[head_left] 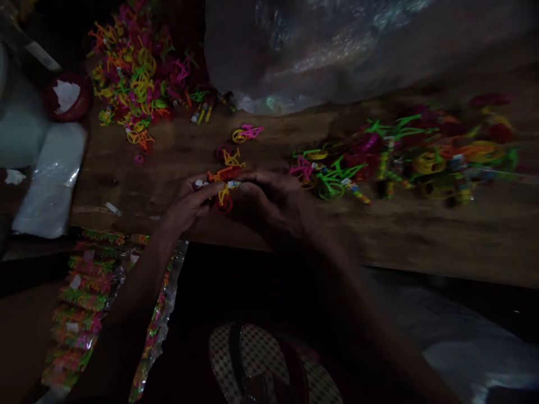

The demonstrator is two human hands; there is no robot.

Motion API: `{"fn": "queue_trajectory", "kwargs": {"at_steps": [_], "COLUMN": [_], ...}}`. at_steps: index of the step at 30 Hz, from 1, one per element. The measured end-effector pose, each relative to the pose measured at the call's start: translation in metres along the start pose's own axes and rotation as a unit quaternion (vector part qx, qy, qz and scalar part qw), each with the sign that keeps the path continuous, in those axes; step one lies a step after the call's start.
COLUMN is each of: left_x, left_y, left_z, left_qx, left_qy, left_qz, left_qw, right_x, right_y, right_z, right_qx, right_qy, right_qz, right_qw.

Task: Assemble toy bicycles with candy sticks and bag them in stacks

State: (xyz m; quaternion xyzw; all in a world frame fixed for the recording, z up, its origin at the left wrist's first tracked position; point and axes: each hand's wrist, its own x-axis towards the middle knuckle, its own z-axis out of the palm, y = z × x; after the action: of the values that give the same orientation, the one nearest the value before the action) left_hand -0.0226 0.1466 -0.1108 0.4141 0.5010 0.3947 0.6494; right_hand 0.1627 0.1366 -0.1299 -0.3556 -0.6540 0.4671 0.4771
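Between my two hands, just above the front of the wooden table, is a small plastic toy bicycle (224,196) in yellow, orange and red. My left hand (187,203) pinches it from the left, with a small white-ended piece (200,183) showing at the fingertips. From the right, my right hand (273,201) closes its thumb and fingers on the toy near another whitish bit (233,184). Its far fingers are dark and partly hidden. Just beyond lie a yellow bicycle frame (231,158) and a pink frame (252,131) with a yellow wheel (240,136).
A large heap of colourful toy parts (145,67) stands back left. More toy bicycles (332,182) spread along the right, blurred. Clear plastic sheeting (295,62) covers the back. At left are a red basket (80,104) and plastic bags (48,179); packed toy strips (84,303) hang below.
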Motion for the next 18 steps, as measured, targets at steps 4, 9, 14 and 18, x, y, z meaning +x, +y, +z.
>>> {"fn": "queue_trajectory", "kwargs": {"at_steps": [4,9,14,18], "left_x": [0.0031,0.0050,0.0044,0.0050], "left_y": [0.0017,0.0018,-0.0010,-0.0040], "left_z": [0.0016,0.0030,0.0075,0.0094], "left_qx": [0.002,0.024,0.019,0.013], "left_qy": [-0.011,-0.043,-0.020,0.009], "left_qz": [-0.007,-0.016,-0.012,-0.001], "left_qw": [1.000,0.999,1.000,1.000], "right_x": [-0.0046,-0.0091,-0.0076,-0.0054], "right_y": [0.0007,0.0059,0.0024,0.0025], "right_z": [0.0013,0.0036,0.0008,-0.0012], "right_qx": [-0.012,-0.027,-0.075,-0.134], "right_qy": [0.027,0.032,0.036,0.046], "right_qz": [0.007,0.041,0.023,-0.009], "right_qw": [1.000,0.998,0.996,0.990]}}
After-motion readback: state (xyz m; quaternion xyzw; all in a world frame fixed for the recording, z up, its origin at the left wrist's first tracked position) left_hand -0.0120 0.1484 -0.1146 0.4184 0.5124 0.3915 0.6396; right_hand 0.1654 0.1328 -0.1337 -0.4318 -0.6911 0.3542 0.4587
